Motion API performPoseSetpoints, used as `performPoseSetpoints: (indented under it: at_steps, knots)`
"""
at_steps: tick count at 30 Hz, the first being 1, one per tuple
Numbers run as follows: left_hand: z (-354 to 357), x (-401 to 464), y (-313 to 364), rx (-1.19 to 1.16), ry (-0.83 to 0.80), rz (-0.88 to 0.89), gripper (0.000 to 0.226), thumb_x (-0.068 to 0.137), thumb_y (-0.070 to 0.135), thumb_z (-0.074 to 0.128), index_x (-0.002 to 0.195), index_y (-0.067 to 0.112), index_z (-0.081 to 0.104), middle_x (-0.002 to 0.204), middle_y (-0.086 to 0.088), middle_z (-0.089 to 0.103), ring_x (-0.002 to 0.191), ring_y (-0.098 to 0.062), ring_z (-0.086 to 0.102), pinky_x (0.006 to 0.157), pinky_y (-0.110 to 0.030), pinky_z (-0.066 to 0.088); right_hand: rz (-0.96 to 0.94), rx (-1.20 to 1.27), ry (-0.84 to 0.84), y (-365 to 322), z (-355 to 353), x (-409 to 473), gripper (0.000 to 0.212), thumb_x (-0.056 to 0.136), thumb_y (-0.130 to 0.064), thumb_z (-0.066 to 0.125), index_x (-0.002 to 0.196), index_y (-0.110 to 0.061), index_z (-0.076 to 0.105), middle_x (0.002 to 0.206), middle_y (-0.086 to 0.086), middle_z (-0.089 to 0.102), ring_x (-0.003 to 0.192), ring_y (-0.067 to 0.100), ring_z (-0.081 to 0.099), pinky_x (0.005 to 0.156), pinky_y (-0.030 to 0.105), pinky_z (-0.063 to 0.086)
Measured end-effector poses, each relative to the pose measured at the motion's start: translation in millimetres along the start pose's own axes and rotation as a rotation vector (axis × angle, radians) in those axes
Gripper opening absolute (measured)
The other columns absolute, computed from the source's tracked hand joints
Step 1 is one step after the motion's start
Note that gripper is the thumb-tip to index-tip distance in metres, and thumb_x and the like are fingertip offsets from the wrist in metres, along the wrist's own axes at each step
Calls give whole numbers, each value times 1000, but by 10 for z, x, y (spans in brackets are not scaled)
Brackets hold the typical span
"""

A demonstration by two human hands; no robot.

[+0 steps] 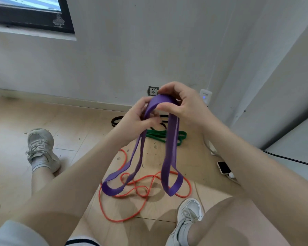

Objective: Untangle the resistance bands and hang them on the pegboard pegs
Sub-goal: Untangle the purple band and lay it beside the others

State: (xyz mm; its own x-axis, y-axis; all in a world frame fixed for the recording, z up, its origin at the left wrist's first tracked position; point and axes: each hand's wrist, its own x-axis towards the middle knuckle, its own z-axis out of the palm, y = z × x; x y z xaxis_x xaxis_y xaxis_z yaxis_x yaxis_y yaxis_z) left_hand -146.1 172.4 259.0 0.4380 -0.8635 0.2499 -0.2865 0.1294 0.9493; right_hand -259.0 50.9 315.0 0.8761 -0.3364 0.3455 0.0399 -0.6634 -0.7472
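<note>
Both hands up mid-frame w/ the purple band (169,150): left hand (140,118) and right hand (181,103) pinched its top fold, two loops dangling over the orange band (146,190) on the floor; green band (160,135) lay farther back.

Both bare forearms reach forward and meet in front of the body, where the left hand (140,118) and the right hand (181,103) are raised close together, fingers curled and pinching, thumbs turned inward.

Purple band (171,144) in both hands' grip (left hand (140,119), right hand (183,105)) above orange band (146,189).
</note>
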Motion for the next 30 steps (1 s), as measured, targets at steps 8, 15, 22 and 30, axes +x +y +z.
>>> performPoseSetpoints:
  at_steps: [8,15,22,30]
  knots:
    - [132,-24,161,-138,38,14,23,98,19,41,112,33,51,110,9,63,107,-8,61,95,-32,48,-30,39,4,-148,-67,112,22,79,-16,72,95,-24,59,89,-15,60,74,-7,51,70,6,37]
    - [97,-70,181,-75,25,16,25,93,8,50,110,24,57,94,6,69,90,-8,67,80,-25,54,36,204,-5,-53,4,44,29,81,-7,67,90,-33,57,93,-6,61,78,11,56,74,20,50]
    - [192,-41,40,-8,171,-55,20,84,13,65,99,25,64,87,9,71,84,-12,68,78,-28,57,95,323,151,50,236,-19,25,79,-6,70,85,-29,63,107,6,56,81,28,65,73,33,57]
    - [217,110,-54,257,395,-19,12,83,22,66,92,15,66,80,-4,69,73,-23,63,68,-34,50,212,703,277,369,572,-112,42,84,-12,64,118,-28,45,107,-7,59,102,8,61,91,29,51]
